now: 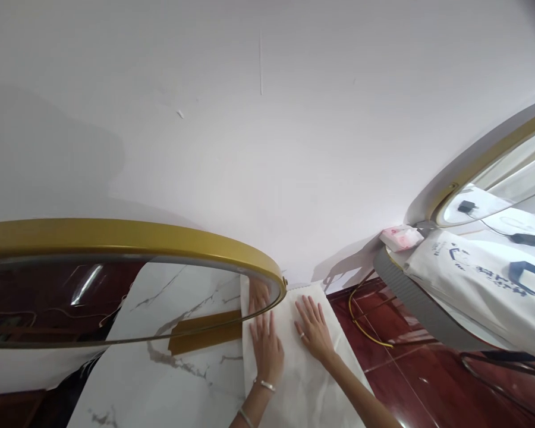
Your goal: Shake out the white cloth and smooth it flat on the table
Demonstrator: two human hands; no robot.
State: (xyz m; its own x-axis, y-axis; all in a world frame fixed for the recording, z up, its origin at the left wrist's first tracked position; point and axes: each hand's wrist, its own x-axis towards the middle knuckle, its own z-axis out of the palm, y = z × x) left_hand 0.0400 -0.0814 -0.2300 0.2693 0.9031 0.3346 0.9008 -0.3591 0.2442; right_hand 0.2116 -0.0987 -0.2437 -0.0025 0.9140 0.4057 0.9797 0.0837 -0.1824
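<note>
My left hand (pixel 267 353) lies flat, fingers stretched out, on a white sheet-like piece (pixel 301 380) whose far edge looks finely toothed. To its right, my right hand (pixel 314 333) presses flat on the same piece with its fingers spread. I cannot tell whether the piece is cloth, paper or a bag; soft creases show in it. It covers the right end of a marble-patterned table (pixel 196 386). The gold-framed round mirror (pixel 232 245) stands just beyond my left hand and reflects part of it.
A brown strip (pixel 205 333) shows by the mirror's lower edge. At right, a second table holds a tissue pack (pixel 400 238), a white printed bag (pixel 472 267) and another gold-framed mirror (pixel 494 157). A yellow cable (pixel 361 324) hangs above the red tiled floor (pixel 410 380). A white wall rises behind.
</note>
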